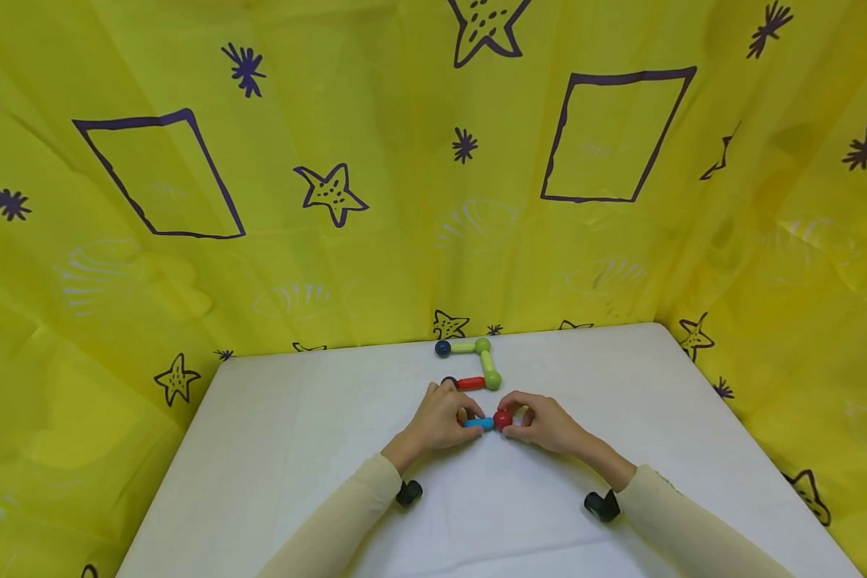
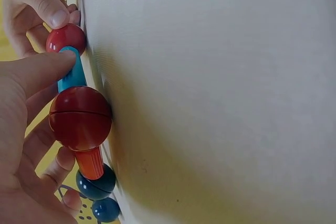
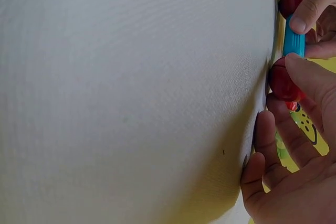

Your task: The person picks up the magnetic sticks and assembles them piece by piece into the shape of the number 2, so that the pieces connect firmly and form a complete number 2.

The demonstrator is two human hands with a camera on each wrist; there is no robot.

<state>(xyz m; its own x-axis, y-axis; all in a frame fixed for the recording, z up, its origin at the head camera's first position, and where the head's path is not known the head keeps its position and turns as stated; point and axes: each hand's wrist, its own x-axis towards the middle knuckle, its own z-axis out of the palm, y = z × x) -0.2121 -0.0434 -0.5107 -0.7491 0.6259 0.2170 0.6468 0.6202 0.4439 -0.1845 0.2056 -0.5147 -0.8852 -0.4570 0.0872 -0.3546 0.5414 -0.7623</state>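
Observation:
In the head view, my left hand [image 1: 441, 419] pinches a light blue magnetic stick [image 1: 482, 423] between thumb and fingers. To its right, my right hand [image 1: 549, 427] grips a red ball [image 1: 502, 420] at the stick's right end. A second red ball [image 2: 80, 119] sits at the stick's other end in the left wrist view, mostly behind my left hand in the head view. From that ball an orange stick [image 2: 90, 162] leads to a dark blue ball [image 2: 96, 183]. Farther back, a red stick [image 1: 470, 384] meets a green ball [image 1: 493, 380].
Behind the hands, light green sticks [image 1: 487, 362] link green balls, ending at a dark blue ball [image 1: 443, 348]. The pieces lie on a white-covered table [image 1: 296, 449]. A yellow patterned curtain [image 1: 390, 265] hangs along its back and sides.

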